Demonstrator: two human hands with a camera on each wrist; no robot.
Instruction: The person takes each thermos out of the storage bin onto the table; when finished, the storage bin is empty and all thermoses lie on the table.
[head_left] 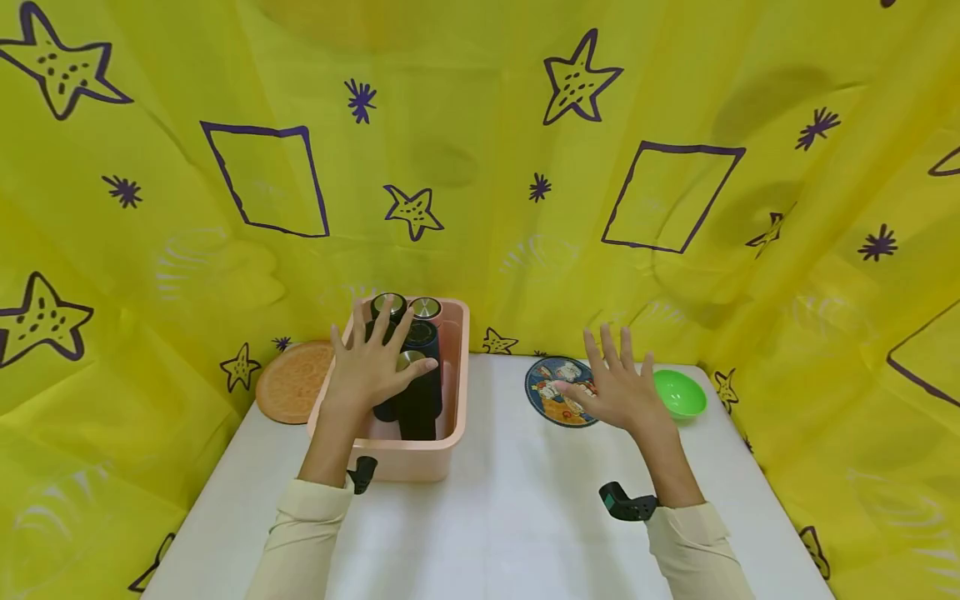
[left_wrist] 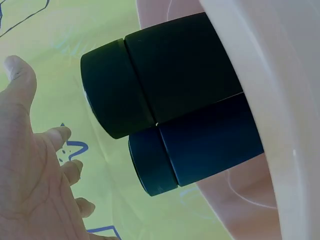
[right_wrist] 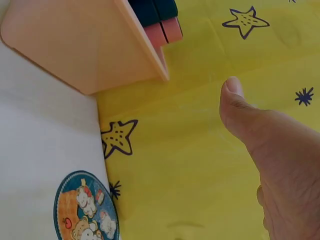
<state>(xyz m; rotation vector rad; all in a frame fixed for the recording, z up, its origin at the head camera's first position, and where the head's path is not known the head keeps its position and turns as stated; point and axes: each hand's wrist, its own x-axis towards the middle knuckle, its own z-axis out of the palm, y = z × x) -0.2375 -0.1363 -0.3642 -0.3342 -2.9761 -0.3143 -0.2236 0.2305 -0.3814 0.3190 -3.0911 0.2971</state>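
Note:
My left hand [head_left: 367, 367] hovers over a pink plastic tub [head_left: 459, 375], fingers spread and holding nothing. Several bottles stand upright in the tub: a black bottle [head_left: 417, 412] in front, a dark blue bottle [head_left: 426, 335] behind it, and a pink bottle [head_left: 425, 309] with a shiny lid at the back. In the left wrist view the palm [left_wrist: 35, 175] is apart from the dark bottle lids [left_wrist: 112, 90]. My right hand [head_left: 618, 387], also spread and holding nothing, is raised near a round patterned mat [head_left: 551, 408] and a green bowl [head_left: 680, 394].
A round orange-brown board [head_left: 288, 387] lies left of the tub, partly hidden by it. Everything stands on a white table [head_left: 510, 500]. Yellow curtains [head_left: 480, 125] with star drawings enclose the table at the back and both sides.

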